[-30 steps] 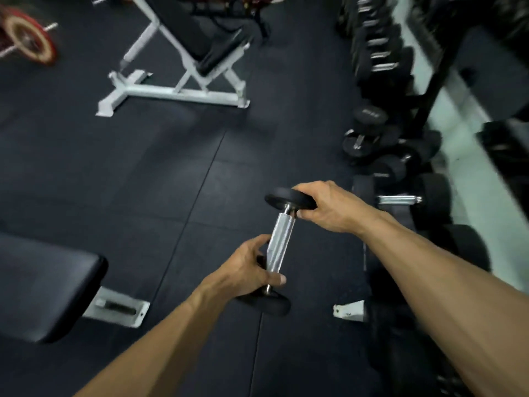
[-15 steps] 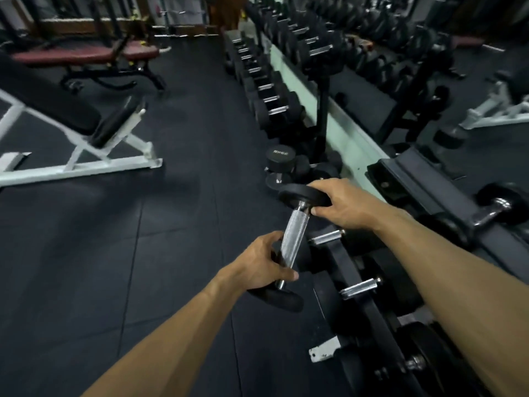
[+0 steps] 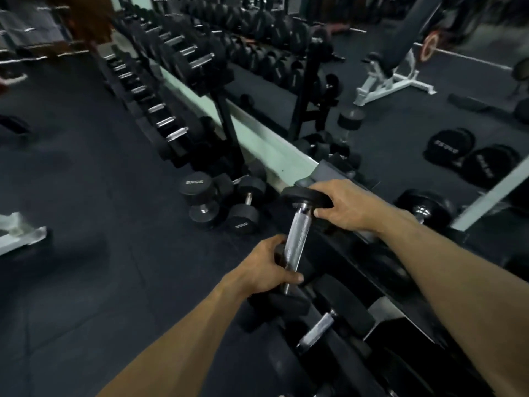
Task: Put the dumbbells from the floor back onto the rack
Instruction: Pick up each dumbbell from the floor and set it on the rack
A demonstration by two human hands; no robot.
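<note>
I hold a small dumbbell (image 3: 297, 239) with a chrome handle and black round heads, tilted nearly upright above the near end of the rack (image 3: 352, 270). My left hand (image 3: 266, 270) grips the lower part of the handle. My right hand (image 3: 346, 207) covers the upper head from the right. The lower head sits just under my left hand, close above dumbbells stored on the rack's lower tier. Several black dumbbells (image 3: 223, 202) stand on the floor beside the rack's foot.
The long rack of black dumbbells (image 3: 177, 67) runs away to the upper left along a mirrored wall (image 3: 400, 138). Dark rubber floor (image 3: 86, 224) spreads to the left. A white bench frame corner (image 3: 20, 233) shows at the left edge.
My view has swung right and up from the floor toward the rack and mirror. The dumbbell stays in both hands and now hangs over the rack's near end.
</note>
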